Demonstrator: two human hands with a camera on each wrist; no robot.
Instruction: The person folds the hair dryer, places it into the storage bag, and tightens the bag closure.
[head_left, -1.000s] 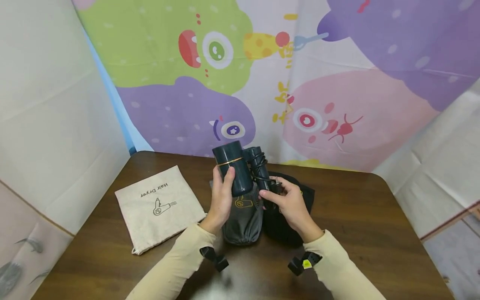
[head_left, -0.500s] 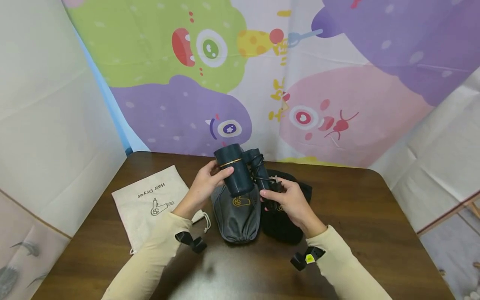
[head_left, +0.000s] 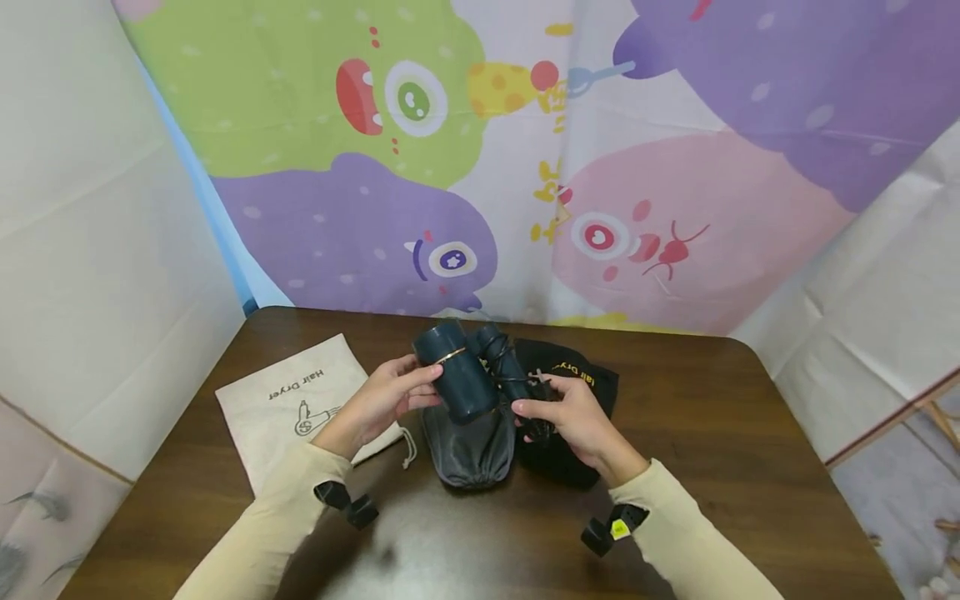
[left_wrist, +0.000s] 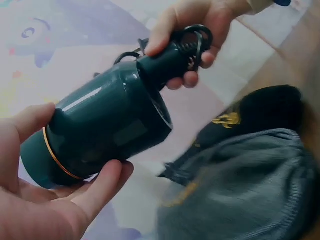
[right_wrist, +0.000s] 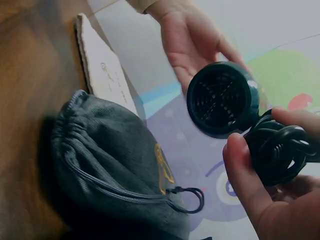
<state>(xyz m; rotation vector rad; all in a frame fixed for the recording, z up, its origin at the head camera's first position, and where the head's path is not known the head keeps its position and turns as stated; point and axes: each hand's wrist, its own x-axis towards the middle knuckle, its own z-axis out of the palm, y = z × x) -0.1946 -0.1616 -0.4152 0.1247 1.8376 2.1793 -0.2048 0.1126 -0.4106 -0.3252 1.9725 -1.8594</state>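
A dark green hair dryer (head_left: 467,385) with a thin gold ring is held up above the bags by both hands. My left hand (head_left: 384,395) grips its barrel, thumb on one side and fingers on the other in the left wrist view. My right hand (head_left: 576,417) holds the handle, which has the black cord (right_wrist: 280,145) wound about it. In the right wrist view the round grille end of the barrel shows. Beneath the dryer lies a grey drawstring bag (head_left: 471,454), partly covered from the head view. Beside it is a black bag (head_left: 555,462) with yellow lettering.
A cream drawstring bag (head_left: 277,417) printed "Hair Dryer" lies at the left of the brown table (head_left: 697,417), partly behind my left forearm. Cartoon-printed cloth (head_left: 517,275) hangs behind the table's far edge. White sheets (head_left: 97,183) hang at both sides.
The hair dryer has come lower and tilted more. My left hand has shifted left and now grips the barrel more from its side. The right hand keeps its hold on the handle.
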